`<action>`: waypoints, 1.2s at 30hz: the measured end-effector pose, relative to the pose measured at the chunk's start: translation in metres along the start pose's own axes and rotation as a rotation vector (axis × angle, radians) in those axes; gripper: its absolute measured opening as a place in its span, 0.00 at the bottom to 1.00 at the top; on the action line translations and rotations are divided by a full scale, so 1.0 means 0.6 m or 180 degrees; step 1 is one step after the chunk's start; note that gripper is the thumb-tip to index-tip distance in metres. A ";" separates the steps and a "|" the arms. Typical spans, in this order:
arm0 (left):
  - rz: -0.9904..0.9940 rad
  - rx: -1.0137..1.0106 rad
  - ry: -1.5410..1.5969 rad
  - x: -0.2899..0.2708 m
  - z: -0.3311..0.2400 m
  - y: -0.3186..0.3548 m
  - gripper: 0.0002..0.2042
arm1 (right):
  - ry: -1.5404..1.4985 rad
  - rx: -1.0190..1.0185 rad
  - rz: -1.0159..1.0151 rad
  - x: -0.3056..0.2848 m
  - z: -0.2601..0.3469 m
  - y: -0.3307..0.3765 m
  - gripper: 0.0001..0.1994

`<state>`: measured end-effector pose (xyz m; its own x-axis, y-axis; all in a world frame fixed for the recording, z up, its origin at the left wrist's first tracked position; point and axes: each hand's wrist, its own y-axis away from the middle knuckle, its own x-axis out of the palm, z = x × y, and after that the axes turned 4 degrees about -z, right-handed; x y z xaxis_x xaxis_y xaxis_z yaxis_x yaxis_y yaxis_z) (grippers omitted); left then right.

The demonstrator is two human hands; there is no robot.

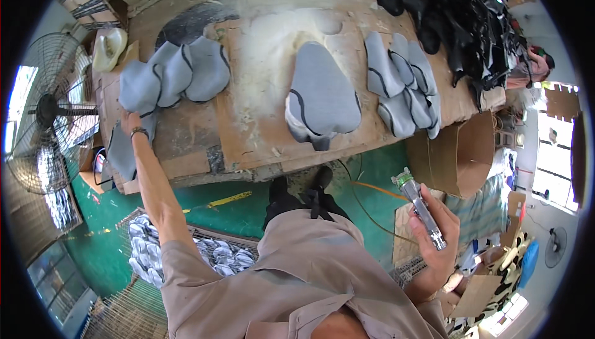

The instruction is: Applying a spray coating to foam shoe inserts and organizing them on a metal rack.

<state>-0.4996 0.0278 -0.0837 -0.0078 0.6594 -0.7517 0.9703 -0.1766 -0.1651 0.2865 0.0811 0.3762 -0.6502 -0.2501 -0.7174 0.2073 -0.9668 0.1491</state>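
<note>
My right hand (439, 224) is closed round a metal spray gun (420, 207) with a green ring near its head, held off the table's front edge at the right. My left arm stretches far left, and my left hand (134, 124) touches the grey padded pieces with black trim (140, 86) at the table's left end; its fingers are too hidden to show a grip. Below that hand a flat grey piece (123, 150) hangs over the edge. In the middle lies a large grey saddle-shaped piece (323, 88) with black trim, narrow end away from me.
More grey pieces (385, 69) lie overlapped at right, before a heap of black pieces (455, 22). An orange hose (381, 190) trails over the green floor. A cardboard box (452, 153) stands right, a large fan (46, 111) left. Another person (530, 69) is at far right.
</note>
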 end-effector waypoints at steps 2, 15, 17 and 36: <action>0.0172 -0.0721 0.1004 0.019 0.039 -0.016 0.22 | 0.0021 -0.0182 0.0071 -0.018 0.012 0.001 0.29; 0.0015 -0.1660 0.3983 -0.089 0.000 0.205 0.26 | 0.0401 -0.0204 -0.0480 -0.101 -0.013 0.086 0.25; -0.0057 -0.1659 0.3958 -0.118 -0.007 0.316 0.24 | 0.0393 -0.0319 -0.0089 -0.136 -0.033 0.104 0.27; 0.0851 -0.3760 0.1961 -0.253 0.245 1.074 0.14 | 0.0129 -0.0626 -0.0158 -0.239 -0.172 0.177 0.30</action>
<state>0.0914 -0.2933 -0.1700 0.0179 0.9758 -0.2178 0.5541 0.1716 0.8146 0.4771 0.0195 0.4248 -0.6342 -0.1961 -0.7479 0.3170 -0.9482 -0.0201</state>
